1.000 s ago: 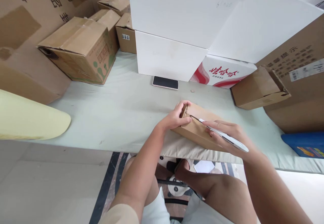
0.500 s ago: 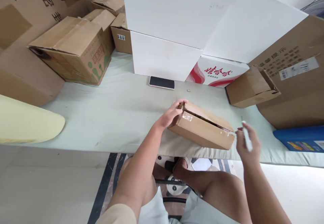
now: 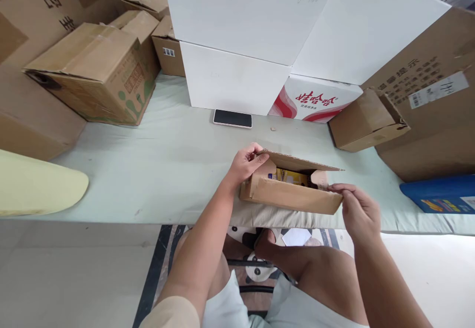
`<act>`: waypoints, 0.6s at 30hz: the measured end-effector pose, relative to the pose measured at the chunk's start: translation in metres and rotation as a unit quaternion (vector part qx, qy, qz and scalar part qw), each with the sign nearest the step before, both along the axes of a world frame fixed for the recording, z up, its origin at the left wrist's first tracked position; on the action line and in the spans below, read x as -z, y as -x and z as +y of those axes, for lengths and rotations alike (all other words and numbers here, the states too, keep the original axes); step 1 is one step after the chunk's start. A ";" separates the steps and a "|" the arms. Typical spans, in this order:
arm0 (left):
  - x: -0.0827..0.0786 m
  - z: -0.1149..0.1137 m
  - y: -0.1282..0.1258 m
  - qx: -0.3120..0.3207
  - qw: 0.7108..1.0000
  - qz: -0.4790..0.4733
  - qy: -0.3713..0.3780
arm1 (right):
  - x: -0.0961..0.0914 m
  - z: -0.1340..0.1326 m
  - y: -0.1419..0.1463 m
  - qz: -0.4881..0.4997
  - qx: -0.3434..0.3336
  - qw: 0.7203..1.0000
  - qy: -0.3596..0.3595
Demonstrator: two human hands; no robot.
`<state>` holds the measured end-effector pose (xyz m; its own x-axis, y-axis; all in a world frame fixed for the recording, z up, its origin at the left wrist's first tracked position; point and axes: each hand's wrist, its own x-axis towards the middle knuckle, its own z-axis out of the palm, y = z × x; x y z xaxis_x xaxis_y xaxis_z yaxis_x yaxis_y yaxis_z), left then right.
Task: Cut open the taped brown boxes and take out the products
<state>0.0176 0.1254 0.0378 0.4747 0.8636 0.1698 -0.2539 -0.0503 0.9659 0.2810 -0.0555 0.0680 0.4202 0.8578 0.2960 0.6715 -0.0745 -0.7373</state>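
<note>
A small brown cardboard box [image 3: 289,199] lies at the near edge of the pale green table [image 3: 166,169]. Its top flaps are parted and something yellow [image 3: 291,175] shows inside. My left hand [image 3: 245,162] is closed on the left corner of the raised far flap. My right hand [image 3: 356,209] pinches the right end of the near flap. The white cutter from the earlier frames does not show now.
A dark phone [image 3: 232,118] lies flat behind the box, in front of stacked white boxes [image 3: 237,75] and a red-and-white carton [image 3: 315,100]. Cardboard boxes stand at left [image 3: 92,70] and right [image 3: 365,120]. A blue item [image 3: 438,194] and a yellow shape [image 3: 37,184] flank the table.
My right hand drew the white cutter along the box's taped seam, then pulled away to the right. The flaps have opened, and both hands now hold them apart.
</note>
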 end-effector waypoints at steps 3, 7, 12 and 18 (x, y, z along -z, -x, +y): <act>0.000 0.000 -0.003 -0.025 1.000 -0.003 0.009 | -0.039 -0.005 0.025 -0.025 -0.132 0.991 -0.019; -0.003 -0.001 -0.003 -0.049 0.999 0.006 -0.012 | -0.075 -0.007 0.043 -0.036 -0.258 0.965 0.022; -0.004 0.000 -0.003 -0.058 0.997 0.012 -0.047 | -0.085 0.005 0.045 -0.138 -0.332 0.918 0.167; 0.000 0.000 -0.004 -0.049 0.998 -0.011 -0.047 | -0.099 0.023 0.038 -0.342 -0.438 0.811 0.184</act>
